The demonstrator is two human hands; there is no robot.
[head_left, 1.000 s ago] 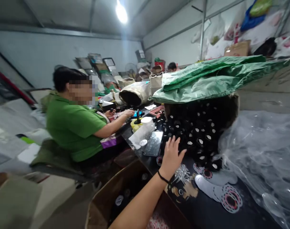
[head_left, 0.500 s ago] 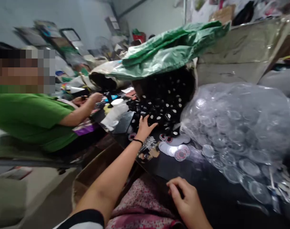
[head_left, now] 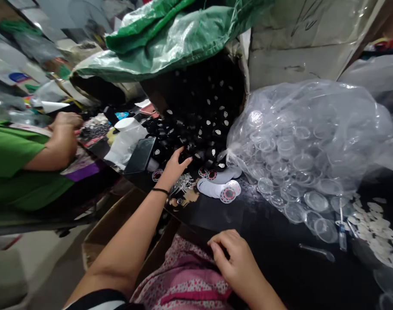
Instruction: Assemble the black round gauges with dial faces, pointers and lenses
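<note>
My left hand [head_left: 174,168] reaches to the near edge of a heap of small black parts [head_left: 196,140] with white spots. Its thumb and forefinger are spread, and nothing shows between them. Just below its fingers lies a cluster of small silvery pieces [head_left: 184,183]. To its right, round printed discs [head_left: 228,194] lie in an overlapping row. By the table's front edge is my right hand [head_left: 230,254], its fingers curled in and the thumb close to the forefinger. Whatever may be within those fingertips is hidden.
A clear plastic bag [head_left: 312,116] spills transparent round cups to the right. Beside them lie a screwdriver [head_left: 342,237] and flat white pieces [head_left: 373,228]. A green sack [head_left: 170,51] hangs over the heap. A dark flat box [head_left: 140,155] stands left, near a person's green sleeve [head_left: 18,146].
My view has turned down and to the right, so the co-worker's head is out of frame. My left hand stays at the black heap with fingers apart; my right hand stays curled.
</note>
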